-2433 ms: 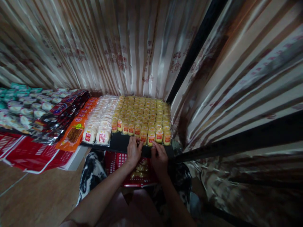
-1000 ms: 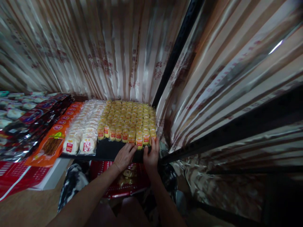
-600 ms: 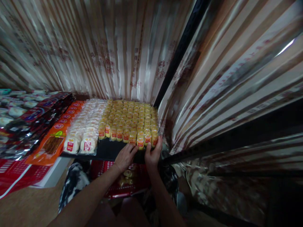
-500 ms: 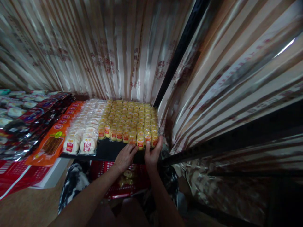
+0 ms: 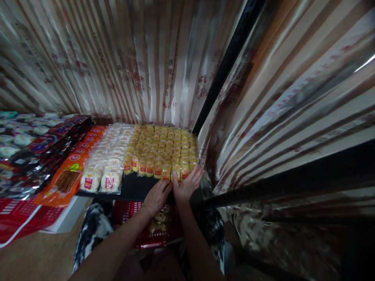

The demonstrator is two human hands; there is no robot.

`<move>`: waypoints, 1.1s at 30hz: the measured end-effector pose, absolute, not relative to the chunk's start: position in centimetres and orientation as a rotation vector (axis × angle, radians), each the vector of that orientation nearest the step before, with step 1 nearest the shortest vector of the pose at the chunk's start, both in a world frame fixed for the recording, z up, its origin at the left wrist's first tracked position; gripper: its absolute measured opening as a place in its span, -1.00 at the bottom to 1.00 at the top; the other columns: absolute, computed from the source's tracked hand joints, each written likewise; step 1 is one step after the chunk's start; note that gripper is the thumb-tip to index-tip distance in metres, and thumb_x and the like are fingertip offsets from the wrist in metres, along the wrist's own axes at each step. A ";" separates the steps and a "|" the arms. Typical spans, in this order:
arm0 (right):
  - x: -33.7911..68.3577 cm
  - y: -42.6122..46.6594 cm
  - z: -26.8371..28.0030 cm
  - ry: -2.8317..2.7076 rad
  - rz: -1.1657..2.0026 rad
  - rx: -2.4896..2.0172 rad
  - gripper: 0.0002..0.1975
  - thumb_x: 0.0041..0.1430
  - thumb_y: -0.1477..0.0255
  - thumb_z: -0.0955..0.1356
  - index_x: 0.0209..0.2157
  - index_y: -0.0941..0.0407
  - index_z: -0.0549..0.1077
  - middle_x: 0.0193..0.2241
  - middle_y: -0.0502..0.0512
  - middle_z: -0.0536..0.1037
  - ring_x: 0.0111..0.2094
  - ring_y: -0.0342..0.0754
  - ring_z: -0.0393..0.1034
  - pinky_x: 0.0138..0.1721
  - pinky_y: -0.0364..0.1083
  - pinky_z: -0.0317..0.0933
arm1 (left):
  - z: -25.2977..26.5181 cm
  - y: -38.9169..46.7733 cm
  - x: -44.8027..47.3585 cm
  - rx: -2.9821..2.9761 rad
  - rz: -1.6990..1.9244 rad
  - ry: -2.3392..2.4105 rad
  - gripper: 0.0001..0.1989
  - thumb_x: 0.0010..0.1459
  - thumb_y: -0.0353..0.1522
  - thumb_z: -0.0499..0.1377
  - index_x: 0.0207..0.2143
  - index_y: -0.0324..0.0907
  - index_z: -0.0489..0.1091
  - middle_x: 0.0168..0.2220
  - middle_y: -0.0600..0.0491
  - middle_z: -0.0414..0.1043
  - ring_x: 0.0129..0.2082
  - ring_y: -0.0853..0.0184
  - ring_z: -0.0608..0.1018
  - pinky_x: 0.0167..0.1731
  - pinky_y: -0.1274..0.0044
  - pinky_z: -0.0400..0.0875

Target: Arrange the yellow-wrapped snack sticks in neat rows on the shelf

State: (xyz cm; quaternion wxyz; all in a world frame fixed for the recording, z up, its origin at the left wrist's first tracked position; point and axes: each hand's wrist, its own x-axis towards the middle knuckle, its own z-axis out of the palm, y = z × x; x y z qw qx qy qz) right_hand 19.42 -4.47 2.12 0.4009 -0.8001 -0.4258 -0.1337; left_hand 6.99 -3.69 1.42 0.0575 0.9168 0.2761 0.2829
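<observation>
Rows of small yellow wrapped cakes [image 5: 158, 148] with red labels stand packed together on a black shelf [image 5: 134, 187]. My right hand [image 5: 186, 185] is open against the front right of these rows, its thumb up on a front cake and its fingers stretched toward the right corner. Just left of it, my left hand [image 5: 157, 197] rests low at the front of the row with its fingers bent and pressed together. Whatever its fingertips hold, if anything, is hidden. Below the shelf, a red basket [image 5: 143, 246] between my knees contains several yellow wrapped pieces [image 5: 159, 226].
Left of the yellow cakes are white wrapped cakes [image 5: 111, 181], orange snack bags [image 5: 63, 181] and dark shiny packets [image 5: 38, 168]. A black post [image 5: 216, 93] rises at the back right corner. Striped plastic sheeting [image 5: 152, 58] hangs behind. Another red basket [image 5: 17, 218] is at lower left.
My right hand has shifted left, its thumb now on a cake nearer my left hand, and its fingers have straightened. The left hand stays nearly in place. The view has turned slightly.
</observation>
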 end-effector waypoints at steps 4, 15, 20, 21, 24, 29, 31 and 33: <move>19.0 -3.8 2.4 -1.060 -0.396 -2.028 -0.12 0.11 -0.01 0.19 0.24 0.34 -0.10 0.22 0.55 -0.06 0.25 0.26 -0.25 0.09 0.30 -0.08 | 1.2 -3.7 7.0 2.745 0.863 0.858 -0.75 0.25 -0.47 -0.09 -0.07 -0.22 0.26 -0.18 -0.04 0.32 -0.18 0.30 0.37 -0.19 0.45 0.42; 19.0 -2.9 1.7 -1.071 -0.434 -2.095 -0.26 0.18 0.07 0.14 0.21 0.32 0.02 0.21 0.53 -0.02 0.25 0.27 -0.25 0.07 0.35 -0.08 | 0.4 -3.6 7.0 2.670 0.903 0.922 -0.70 0.18 -0.56 -0.11 -0.05 -0.24 0.18 -0.18 -0.06 0.30 -0.16 0.29 0.39 -0.20 0.41 0.44; 19.0 -3.1 1.8 -1.076 -0.443 -2.083 -0.28 0.19 0.08 0.13 0.20 0.32 0.05 0.21 0.50 0.02 0.25 0.25 -0.22 0.09 0.31 -0.09 | 0.3 -3.9 7.0 2.811 1.034 0.976 -0.70 0.18 -0.55 -0.09 -0.03 -0.27 0.20 -0.21 -0.06 0.31 -0.20 0.29 0.40 -0.22 0.44 0.44; 19.0 -3.1 1.8 -1.076 -0.436 -2.078 -0.29 0.19 0.08 0.12 0.20 0.32 0.05 0.21 0.50 0.02 0.25 0.24 -0.22 0.09 0.31 -0.09 | 0.3 -3.9 7.0 2.835 1.085 1.007 -0.68 0.17 -0.55 -0.08 -0.02 -0.27 0.20 -0.19 -0.08 0.31 -0.19 0.28 0.40 -0.21 0.43 0.43; 19.0 -3.3 1.9 -1.079 -0.411 -2.061 -0.28 0.19 0.08 0.12 0.20 0.33 0.05 0.21 0.51 0.01 0.26 0.24 -0.25 0.09 0.31 -0.10 | 0.4 -4.2 7.1 2.811 1.223 1.146 -0.61 0.14 -0.55 -0.03 0.05 -0.28 0.16 -0.12 -0.13 0.29 -0.10 0.22 0.38 -0.15 0.37 0.41; 19.1 -3.3 1.9 -1.077 -0.410 -2.039 -0.26 0.17 0.06 0.14 0.21 0.31 0.03 0.21 0.49 0.00 0.25 0.24 -0.23 0.09 0.31 -0.10 | 0.7 -4.3 7.4 2.632 1.206 1.334 -0.53 0.13 -0.53 -0.02 0.11 -0.26 0.08 -0.02 -0.18 0.23 0.02 0.16 0.32 -0.03 0.27 0.34; 19.2 -3.3 1.8 -1.078 -0.421 -2.036 -0.25 0.16 0.04 0.14 0.21 0.30 0.04 0.21 0.49 0.01 0.25 0.25 -0.21 0.08 0.32 -0.10 | 0.8 -4.2 7.5 2.584 1.171 1.341 -0.54 0.14 -0.53 -0.03 0.11 -0.28 0.08 -0.02 -0.19 0.22 0.02 0.17 0.32 -0.02 0.26 0.34; 19.2 -3.2 1.7 -1.088 -0.423 -2.034 -0.22 0.14 0.01 0.14 0.21 0.30 0.03 0.21 0.50 0.00 0.25 0.26 -0.23 0.08 0.33 -0.11 | 0.7 -4.1 7.5 2.550 1.130 1.341 -0.55 0.15 -0.53 -0.05 0.12 -0.27 0.07 -0.02 -0.19 0.21 0.01 0.19 0.33 -0.03 0.27 0.36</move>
